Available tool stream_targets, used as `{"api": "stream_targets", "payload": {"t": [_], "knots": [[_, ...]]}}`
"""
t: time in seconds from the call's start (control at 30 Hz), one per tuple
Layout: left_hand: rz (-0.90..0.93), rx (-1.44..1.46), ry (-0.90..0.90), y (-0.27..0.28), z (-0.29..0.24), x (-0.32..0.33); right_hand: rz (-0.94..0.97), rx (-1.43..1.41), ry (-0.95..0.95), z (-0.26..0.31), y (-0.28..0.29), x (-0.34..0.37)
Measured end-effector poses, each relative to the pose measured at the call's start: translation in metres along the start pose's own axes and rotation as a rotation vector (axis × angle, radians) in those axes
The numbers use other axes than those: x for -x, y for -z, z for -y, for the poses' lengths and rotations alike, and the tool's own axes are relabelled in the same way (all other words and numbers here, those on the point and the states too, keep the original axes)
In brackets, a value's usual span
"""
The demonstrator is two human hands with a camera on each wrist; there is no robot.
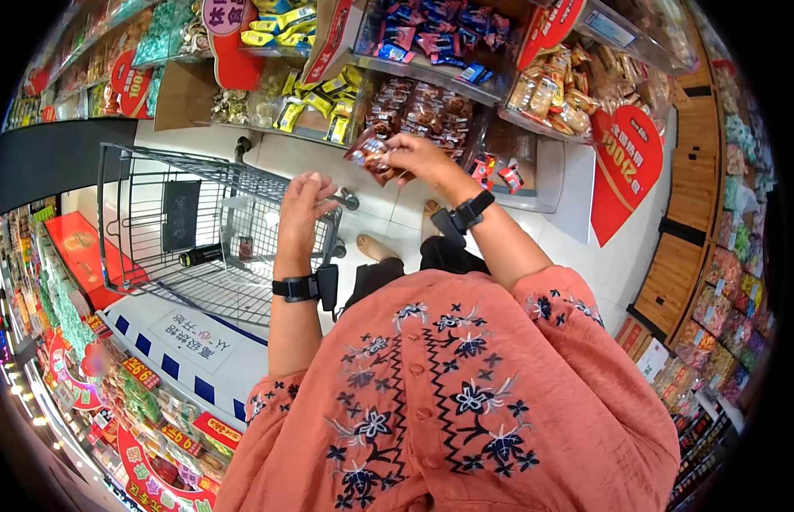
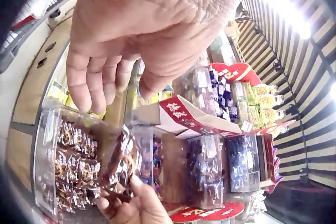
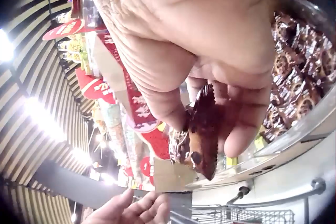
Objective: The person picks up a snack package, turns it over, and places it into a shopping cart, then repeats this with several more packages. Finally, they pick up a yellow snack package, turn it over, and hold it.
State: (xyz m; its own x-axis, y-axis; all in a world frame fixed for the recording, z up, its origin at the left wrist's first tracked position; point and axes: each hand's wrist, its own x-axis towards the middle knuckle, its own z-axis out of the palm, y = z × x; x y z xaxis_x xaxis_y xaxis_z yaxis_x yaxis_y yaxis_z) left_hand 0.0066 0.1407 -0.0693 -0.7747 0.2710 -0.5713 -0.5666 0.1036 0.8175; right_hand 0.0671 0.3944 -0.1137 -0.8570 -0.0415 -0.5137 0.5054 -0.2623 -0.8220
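Note:
A brown snack packet (image 1: 373, 159) is pinched between the thumb and fingers of my right hand (image 1: 421, 162), over the front of the bins. In the right wrist view the packet (image 3: 202, 134) hangs below the fingers of my right hand (image 3: 199, 40). My left hand (image 1: 306, 205) is held in the air to the left, above the cart's edge, holding nothing, its fingers loosely bent. The left wrist view shows my left hand (image 2: 136, 35) empty and the packet (image 2: 123, 163) in the other hand. Similar brown packets (image 1: 421, 113) fill a clear bin behind my right hand.
A wire shopping cart (image 1: 218, 230) stands at the left, with a dark cylindrical item (image 1: 200, 255) at it. Yellow packets (image 1: 318, 104) and blue-pink packets (image 1: 444, 34) lie in neighbouring bins. A red heart-shaped sign (image 1: 625, 171) hangs at the right.

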Motion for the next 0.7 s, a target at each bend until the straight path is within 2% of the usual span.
{"api": "stream_targets", "payload": {"t": [0.13, 0.33, 0.57, 0.7], "knots": [[-0.054, -0.02, 0.016, 0.019, 0.004, 0.011, -0.202, -0.052, -0.032, -0.021, 0.044, -0.015], [-0.129, 0.024, 0.058, 0.029, 0.018, 0.023, -0.286, -0.088, -0.12, -0.031, 0.083, -0.025], [-0.171, 0.055, 0.107, 0.024, 0.021, 0.03, -0.256, -0.125, -0.165, -0.033, 0.094, -0.037], [-0.151, 0.047, 0.102, 0.018, 0.022, 0.026, -0.156, -0.138, -0.167, -0.022, 0.09, -0.035]]}}
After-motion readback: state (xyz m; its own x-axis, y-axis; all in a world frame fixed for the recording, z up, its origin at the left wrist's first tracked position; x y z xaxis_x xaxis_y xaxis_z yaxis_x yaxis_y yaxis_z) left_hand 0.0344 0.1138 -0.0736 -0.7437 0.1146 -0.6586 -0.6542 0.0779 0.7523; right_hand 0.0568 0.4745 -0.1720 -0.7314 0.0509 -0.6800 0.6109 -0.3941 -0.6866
